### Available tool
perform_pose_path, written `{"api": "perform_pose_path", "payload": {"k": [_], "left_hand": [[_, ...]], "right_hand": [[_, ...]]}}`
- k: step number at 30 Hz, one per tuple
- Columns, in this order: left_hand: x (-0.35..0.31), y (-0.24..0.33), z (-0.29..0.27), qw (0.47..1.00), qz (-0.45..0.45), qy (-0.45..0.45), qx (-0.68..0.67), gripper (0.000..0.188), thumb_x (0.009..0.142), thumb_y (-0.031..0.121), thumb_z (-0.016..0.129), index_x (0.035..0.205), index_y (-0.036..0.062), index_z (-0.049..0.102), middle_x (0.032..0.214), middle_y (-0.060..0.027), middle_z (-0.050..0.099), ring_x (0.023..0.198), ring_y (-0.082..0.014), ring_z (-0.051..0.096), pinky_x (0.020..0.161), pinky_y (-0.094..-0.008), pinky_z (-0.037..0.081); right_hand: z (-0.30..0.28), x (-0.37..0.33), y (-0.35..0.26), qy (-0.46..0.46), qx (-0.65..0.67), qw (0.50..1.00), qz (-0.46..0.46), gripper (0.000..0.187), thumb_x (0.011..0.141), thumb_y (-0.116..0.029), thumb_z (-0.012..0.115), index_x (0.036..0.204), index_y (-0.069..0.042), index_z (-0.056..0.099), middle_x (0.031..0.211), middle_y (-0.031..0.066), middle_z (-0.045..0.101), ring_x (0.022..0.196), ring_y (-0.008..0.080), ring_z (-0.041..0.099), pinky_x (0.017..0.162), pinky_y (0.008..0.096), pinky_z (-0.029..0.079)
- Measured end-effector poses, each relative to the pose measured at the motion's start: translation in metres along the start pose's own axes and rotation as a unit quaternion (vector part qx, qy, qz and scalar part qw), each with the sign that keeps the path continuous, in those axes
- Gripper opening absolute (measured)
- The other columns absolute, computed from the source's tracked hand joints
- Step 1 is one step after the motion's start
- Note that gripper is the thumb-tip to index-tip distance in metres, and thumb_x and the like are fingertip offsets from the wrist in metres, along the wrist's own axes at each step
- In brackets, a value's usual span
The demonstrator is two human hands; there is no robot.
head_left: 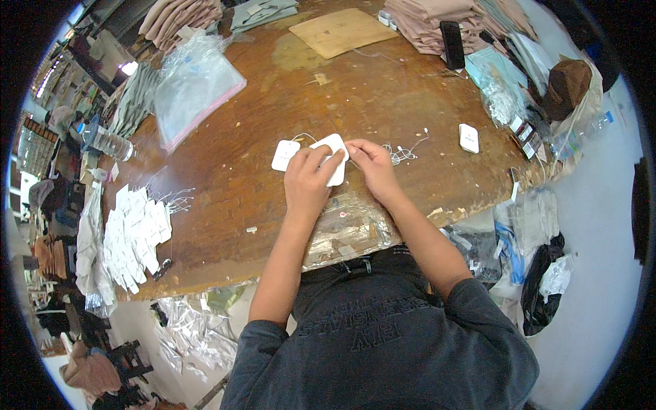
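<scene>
My left hand [309,179] lies over a white rounded hang tag [334,141] near the table's front edge, its fingers closed on the tag. At the tag's right edge, my right hand [374,166] has thumb and fingertips pinched together; what they hold is too small to make out. Another white tag [282,158] with a thin string loop sits just left of my left hand. Beside my right hand lies a loose bunch of white strings [403,153]. Farther right is a small stack of white tags [469,138].
A big pile of white strung tags [137,236] covers the table's left side. Behind it are clear plastic bags [195,89] and a bottle [113,143]. Folded pink garments [430,24], a phone [452,45] and a brown cardboard sheet [345,32] lie toward the back.
</scene>
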State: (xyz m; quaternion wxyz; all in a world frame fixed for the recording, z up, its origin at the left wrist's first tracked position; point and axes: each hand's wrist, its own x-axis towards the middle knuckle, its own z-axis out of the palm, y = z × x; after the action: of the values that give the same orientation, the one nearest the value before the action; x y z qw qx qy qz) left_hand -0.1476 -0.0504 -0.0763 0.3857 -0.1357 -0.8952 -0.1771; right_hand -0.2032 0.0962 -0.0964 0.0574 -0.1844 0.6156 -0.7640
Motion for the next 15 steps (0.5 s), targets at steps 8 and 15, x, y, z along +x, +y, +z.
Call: {"api": "perform_pose_path", "payload": {"k": [8,15], "left_hand": [[-0.01,-0.012,-0.005,0.988,0.043,-0.026,-0.149,0.031,0.068,0.002,0.071,0.098,0.0111,0.07,0.095,-0.0022,0.067,0.084,-0.0203,0.065,0.073,-0.0337,0.053],[-0.012,-0.068,-0.02,0.822,-0.44,0.098,-0.347,0.022,0.085,0.006,0.065,0.106,0.0015,0.066,0.1,-0.0112,0.068,0.09,-0.0159,0.064,0.08,-0.0309,0.051]], "right_hand": [[-0.02,0.013,-0.002,0.126,-0.094,0.987,0.034,0.032,0.09,-0.018,0.067,0.064,-0.005,0.054,0.063,-0.0016,0.055,0.06,0.0044,0.046,0.052,0.0234,0.035],[-0.03,0.016,-0.01,0.142,-0.303,0.933,-0.135,0.018,0.09,-0.019,0.065,0.082,-0.003,0.065,0.072,0.002,0.062,0.066,0.015,0.057,0.062,0.0299,0.045]]}}
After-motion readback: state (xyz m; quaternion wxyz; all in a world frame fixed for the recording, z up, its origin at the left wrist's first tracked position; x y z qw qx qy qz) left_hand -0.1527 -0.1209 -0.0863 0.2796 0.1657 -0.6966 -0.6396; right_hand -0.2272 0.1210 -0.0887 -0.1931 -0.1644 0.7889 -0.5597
